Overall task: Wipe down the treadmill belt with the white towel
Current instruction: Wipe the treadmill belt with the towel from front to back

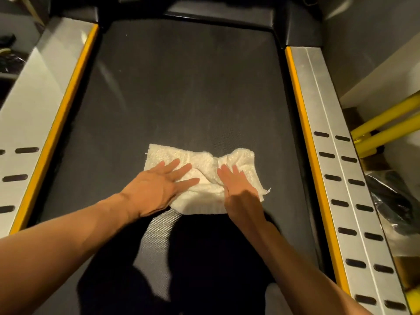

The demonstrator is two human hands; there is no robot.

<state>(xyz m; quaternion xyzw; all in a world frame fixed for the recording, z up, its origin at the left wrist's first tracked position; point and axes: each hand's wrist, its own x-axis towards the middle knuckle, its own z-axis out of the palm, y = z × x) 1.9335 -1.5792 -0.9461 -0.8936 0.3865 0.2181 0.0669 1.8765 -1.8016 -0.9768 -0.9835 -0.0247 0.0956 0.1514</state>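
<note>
Belt (186, 87) partly beneath towel (204, 159), shadow (216, 258)

A grey wall (368, 30) is seen at upper right, with two slanting yellow bars (386, 115) below it. Dark glossy plastic wrapping (392, 198) is noted near the bars, and dark items (9, 39) are noted at far left under warm, dim light.

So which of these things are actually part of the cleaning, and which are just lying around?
Part of the job: white towel, treadmill belt, left hand and right hand pressing flat on it.
Lying about: yellow bars and black plastic wrap beside the right rail.
</note>
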